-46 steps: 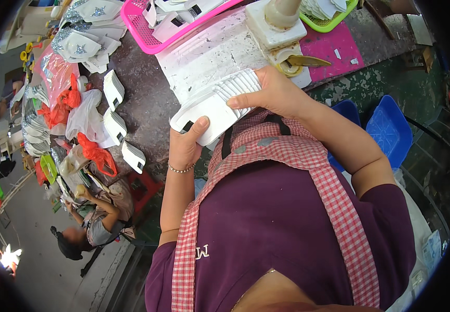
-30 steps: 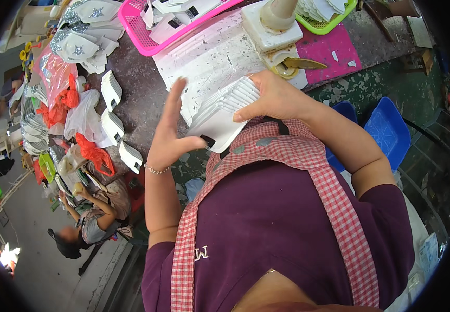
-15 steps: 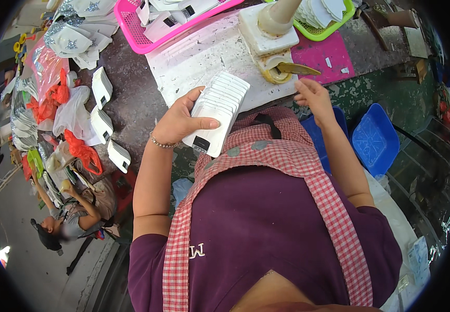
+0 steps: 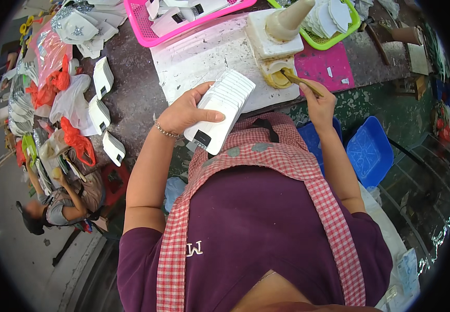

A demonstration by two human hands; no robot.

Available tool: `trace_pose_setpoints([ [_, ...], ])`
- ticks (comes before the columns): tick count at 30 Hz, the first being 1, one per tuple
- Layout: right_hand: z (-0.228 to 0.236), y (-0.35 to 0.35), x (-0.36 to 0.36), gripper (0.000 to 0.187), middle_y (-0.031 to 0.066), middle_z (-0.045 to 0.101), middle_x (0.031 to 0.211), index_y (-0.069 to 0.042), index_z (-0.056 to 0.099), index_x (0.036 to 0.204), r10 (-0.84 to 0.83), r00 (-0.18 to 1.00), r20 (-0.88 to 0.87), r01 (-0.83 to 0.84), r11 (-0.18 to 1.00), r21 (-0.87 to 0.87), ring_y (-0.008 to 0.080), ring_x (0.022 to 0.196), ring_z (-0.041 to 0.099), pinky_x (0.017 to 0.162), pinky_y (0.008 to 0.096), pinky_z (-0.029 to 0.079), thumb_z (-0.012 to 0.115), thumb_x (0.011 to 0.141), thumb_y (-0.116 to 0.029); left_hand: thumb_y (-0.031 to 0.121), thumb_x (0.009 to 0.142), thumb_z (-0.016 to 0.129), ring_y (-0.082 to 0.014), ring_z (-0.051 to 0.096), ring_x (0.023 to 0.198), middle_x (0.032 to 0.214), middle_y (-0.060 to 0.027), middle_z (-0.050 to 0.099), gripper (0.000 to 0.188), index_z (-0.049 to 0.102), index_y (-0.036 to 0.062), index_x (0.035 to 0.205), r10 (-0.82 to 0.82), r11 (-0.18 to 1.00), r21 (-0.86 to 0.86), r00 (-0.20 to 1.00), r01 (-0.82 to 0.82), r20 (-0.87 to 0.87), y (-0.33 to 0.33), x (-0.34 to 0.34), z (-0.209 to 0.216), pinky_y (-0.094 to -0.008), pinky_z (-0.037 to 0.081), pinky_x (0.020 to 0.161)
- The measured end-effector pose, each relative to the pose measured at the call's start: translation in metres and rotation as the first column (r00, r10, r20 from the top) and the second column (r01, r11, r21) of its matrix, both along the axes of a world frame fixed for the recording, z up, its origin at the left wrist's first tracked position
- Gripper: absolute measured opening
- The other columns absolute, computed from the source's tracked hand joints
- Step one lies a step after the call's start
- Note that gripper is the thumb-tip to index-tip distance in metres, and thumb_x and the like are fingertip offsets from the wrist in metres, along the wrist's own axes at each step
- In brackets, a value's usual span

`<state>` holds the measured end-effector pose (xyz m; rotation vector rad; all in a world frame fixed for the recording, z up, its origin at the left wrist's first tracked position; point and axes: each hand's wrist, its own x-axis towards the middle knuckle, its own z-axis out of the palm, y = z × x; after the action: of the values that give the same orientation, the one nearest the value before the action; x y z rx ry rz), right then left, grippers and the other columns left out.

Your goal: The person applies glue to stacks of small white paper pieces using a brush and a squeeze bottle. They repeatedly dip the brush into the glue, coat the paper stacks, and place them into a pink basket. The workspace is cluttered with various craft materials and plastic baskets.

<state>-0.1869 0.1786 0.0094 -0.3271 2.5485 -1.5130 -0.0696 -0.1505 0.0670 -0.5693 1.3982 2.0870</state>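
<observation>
My left hand point(image 4: 189, 112) is closed on a fanned stack of white pieces point(image 4: 230, 96), its thumb lying across the top one. The nearest end of the stack carries a black patch. To the right, my right hand point(image 4: 320, 104) pinches the end of a yellowish-brown spatula point(image 4: 303, 81). The spatula's other end reaches into a yellow-stained dish point(image 4: 278, 78) at the front of a white block point(image 4: 256, 34) with a cone on it. What the dish holds is hard to make out.
A pink basket point(image 4: 140, 34) of white pieces and a green basket point(image 4: 357, 23) stand at the back. Fanned white stacks point(image 4: 101, 78) line the table's left. Blue trays point(image 4: 370, 151) sit low at right. A co-worker point(image 4: 69, 200) is at far left.
My right hand has moved onto the spatula and taken hold of it; before, it was just beside it with fingers apart from it. My left hand still holds the fanned stack.
</observation>
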Motion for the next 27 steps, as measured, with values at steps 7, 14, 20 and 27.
trace_pose_setpoints([
  [7,0.052,-0.028,-0.001,0.019,0.0138,0.072,0.093,0.002,0.072,0.104,0.183,0.977,0.104,-0.153,0.957,-0.247,0.0195,0.086,0.068,0.078,0.0293,0.052,0.071,0.085,-0.001,0.003,0.066,0.086,-0.0145,0.063,0.107,0.12,-0.0079,0.065,0.082,0.047,-0.0022,0.139,-0.02,1.0,0.022,1.0,0.02,0.011,-0.005,-0.002,0.005,-0.0287,0.048,0.097],
  [14,0.11,-0.081,-0.011,0.03,0.0122,0.071,0.102,-0.003,0.072,0.106,0.666,0.623,-0.409,-0.752,0.655,-0.079,0.0288,0.091,0.068,0.08,0.0342,0.054,0.071,0.077,0.003,0.002,0.066,0.085,-0.0116,0.065,0.099,0.117,-0.0063,0.067,0.081,0.049,-0.0016,0.138,-0.104,0.994,0.031,0.994,0.103,0.025,-0.009,-0.005,0.021,-0.0258,0.051,0.09],
  [20,0.116,-0.079,-0.015,0.031,0.0113,0.07,0.102,-0.005,0.072,0.105,0.793,0.463,-0.396,-0.854,0.518,0.038,0.0289,0.092,0.068,0.08,0.0357,0.055,0.071,0.075,0.002,0.008,0.067,0.088,-0.0122,0.067,0.09,0.109,-0.0077,0.07,0.078,0.052,-0.0004,0.136,-0.082,0.997,-0.001,0.997,0.082,0.0,-0.017,0.006,0.023,-0.0266,0.055,0.08],
  [27,0.131,-0.09,-0.015,0.032,0.0105,0.07,0.101,-0.005,0.071,0.104,0.751,0.549,-0.366,-0.82,0.57,-0.06,0.0284,0.093,0.067,0.079,0.0364,0.055,0.07,0.073,0.003,0.006,0.067,0.086,-0.0111,0.068,0.085,0.107,-0.0074,0.07,0.074,0.054,-0.001,0.134,-0.087,0.996,0.023,0.996,0.087,0.01,-0.021,0.009,0.026,-0.0255,0.056,0.076],
])
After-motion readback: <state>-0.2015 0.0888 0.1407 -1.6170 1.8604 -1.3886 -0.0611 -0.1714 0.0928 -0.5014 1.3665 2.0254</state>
